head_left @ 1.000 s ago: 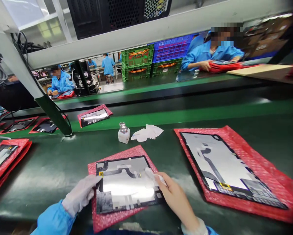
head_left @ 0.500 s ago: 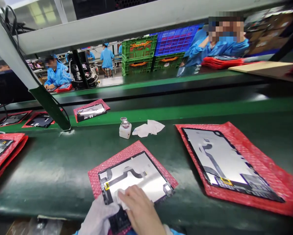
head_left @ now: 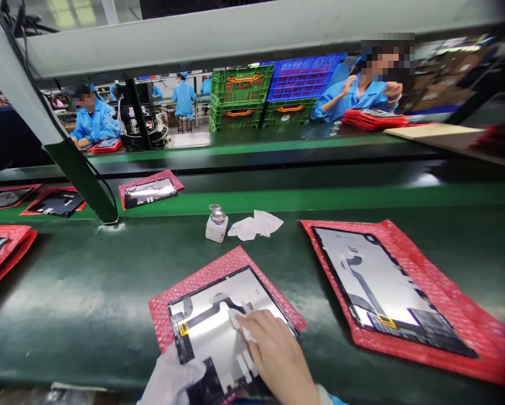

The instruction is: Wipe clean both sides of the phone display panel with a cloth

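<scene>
The right grip (head_left: 277,354) pinches a white cloth (head_left: 235,319) on the panel (head_left: 210,344), lower centre of frame; the gloved left grip (head_left: 171,376) clasps the panel's edge.

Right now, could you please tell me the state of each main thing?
Near panel, over pink bubble wrap, partly hidden.
Left hand, gloved, holding the panel's edge.
Right hand, bare, pinching a wipe.
Wipe, bunched, against the panel.
Bottle, upright, metal lid raised.
Loose wipes, lying beside the bottle.
Right-side panel, on red bubble wrap, untouched.
</scene>
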Demonstrator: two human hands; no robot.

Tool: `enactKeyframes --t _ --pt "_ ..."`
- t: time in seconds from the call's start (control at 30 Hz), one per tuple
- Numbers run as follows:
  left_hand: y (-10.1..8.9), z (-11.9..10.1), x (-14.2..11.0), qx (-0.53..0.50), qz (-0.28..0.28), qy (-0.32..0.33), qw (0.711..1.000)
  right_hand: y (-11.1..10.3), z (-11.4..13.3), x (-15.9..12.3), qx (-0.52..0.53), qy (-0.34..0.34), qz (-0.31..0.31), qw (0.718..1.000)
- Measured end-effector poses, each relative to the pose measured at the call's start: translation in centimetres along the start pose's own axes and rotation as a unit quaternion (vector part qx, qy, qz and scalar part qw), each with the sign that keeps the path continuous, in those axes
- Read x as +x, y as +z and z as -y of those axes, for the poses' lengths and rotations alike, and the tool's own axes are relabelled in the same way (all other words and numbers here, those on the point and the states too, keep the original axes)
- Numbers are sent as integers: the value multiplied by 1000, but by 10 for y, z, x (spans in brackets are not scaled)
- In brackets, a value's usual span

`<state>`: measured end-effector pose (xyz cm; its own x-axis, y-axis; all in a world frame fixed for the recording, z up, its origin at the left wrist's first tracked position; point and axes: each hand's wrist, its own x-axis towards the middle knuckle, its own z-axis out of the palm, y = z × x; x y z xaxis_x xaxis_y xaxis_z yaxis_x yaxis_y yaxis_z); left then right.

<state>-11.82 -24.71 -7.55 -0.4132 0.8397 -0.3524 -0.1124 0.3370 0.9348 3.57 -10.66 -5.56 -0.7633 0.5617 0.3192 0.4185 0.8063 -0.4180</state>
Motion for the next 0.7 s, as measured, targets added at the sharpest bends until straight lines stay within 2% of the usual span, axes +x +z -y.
enactKeyframes --t 0.13,0.23,0.33,0.43,0.5,0.57,0.63,0.7 --pt "-9 -10 -6 46 6 -31 998 -16 -3 21 36 -43 69 996" --pt "-12 -14 -9 99 -31 -50 993 -16 11 50 67 -22 49 996" --pt "-15 -12 -8 169 -46 -56 983 -2 16 74 81 -31 40 995" --pt "-20 -7 -7 222 -39 -29 974 6 -6 86 20 9 49 999" --pt "-21 -6 -6 253 -36 5 967 1 -31 87 -49 72 24 996" --pt "-21 -6 -5 260 -38 44 964 -12 -54 84 -96 105 6 990" --pt "-18 -8 -7 241 -43 79 966 -28 -70 78 -79 113 -16 990" --pt "-17 -11 -9 212 -65 95 971 -46 -79 70 19 138 -83 987"
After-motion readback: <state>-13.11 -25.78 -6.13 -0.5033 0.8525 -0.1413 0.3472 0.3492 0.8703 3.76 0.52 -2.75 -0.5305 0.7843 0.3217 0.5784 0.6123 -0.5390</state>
